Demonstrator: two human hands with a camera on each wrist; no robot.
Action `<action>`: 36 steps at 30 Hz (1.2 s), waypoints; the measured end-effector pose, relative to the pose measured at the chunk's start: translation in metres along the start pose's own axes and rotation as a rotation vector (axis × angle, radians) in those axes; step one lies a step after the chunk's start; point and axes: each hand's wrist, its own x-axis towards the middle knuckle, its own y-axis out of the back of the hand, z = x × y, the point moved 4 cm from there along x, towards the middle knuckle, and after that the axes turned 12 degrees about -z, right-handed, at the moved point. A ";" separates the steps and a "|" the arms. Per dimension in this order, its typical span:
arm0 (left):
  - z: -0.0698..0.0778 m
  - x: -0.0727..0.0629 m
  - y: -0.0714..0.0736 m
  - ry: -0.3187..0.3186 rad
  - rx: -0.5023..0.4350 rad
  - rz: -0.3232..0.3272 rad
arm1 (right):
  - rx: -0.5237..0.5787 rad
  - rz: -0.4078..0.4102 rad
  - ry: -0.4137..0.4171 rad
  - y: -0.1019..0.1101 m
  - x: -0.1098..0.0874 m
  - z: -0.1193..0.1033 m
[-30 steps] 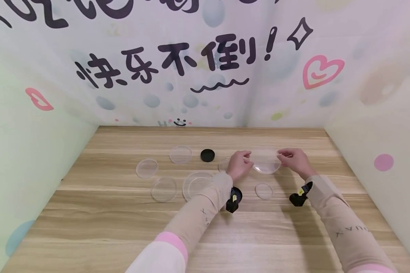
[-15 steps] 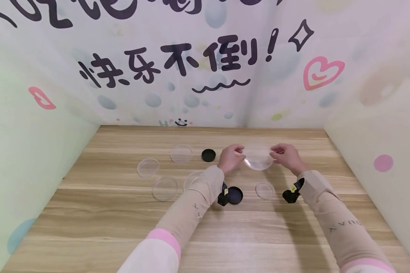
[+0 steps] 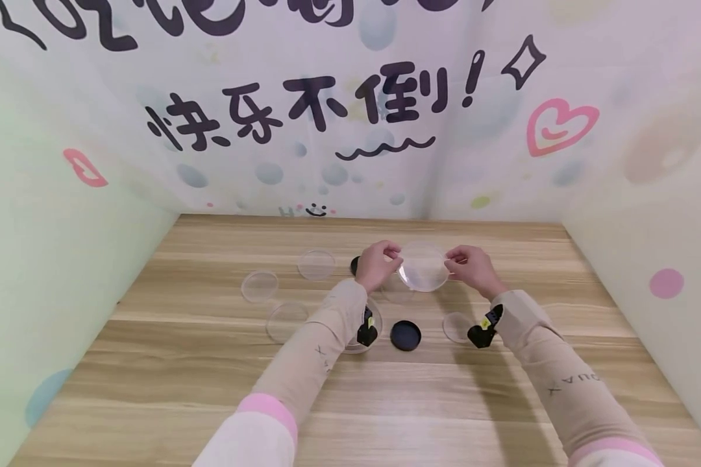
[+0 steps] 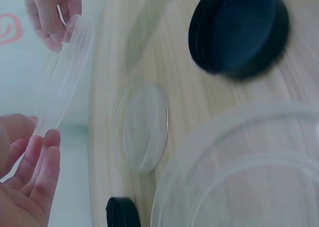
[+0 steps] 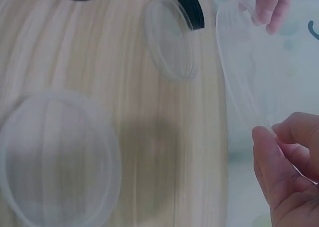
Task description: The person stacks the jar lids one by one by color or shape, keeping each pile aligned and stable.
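White printed cloth (image 3: 257, 172) is hanging behind a wood-grain worktop (image 3: 210, 389). From the head camera, a held clear dish (image 3: 423, 271) is hovering beyond the black lid (image 3: 405, 336), slightly to its right. Left hand (image 3: 378, 266) and right hand (image 3: 470, 267) are pinching its opposite sides; being round, it is showing no long axis, and neither hand is nearer. Black characters on the cloth are reading 快乐不倒!; the row above is running out of view. Letters on the right sleeve (image 3: 578, 389) are including an X, the rest uncertain.

In the left wrist view, the held dish is leaning almost edge-on, while a clear disc (image 4: 144, 130) is lying between it and the black lid.

In the right wrist view, thumb and fingers are gripping the rim; beyond the black lid, a small black lid (image 5: 191, 9) is resting just beside that disc, contact unclear.
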 end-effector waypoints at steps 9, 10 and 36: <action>-0.011 -0.005 0.009 -0.002 -0.024 -0.115 | 0.003 -0.009 0.021 -0.010 0.000 -0.013; -0.013 -0.005 0.010 -0.001 -0.022 -0.125 | 0.005 -0.011 0.027 -0.011 0.000 -0.014; -0.056 -0.036 0.050 0.052 0.028 -0.328 | -0.010 -0.158 0.012 -0.075 0.013 -0.043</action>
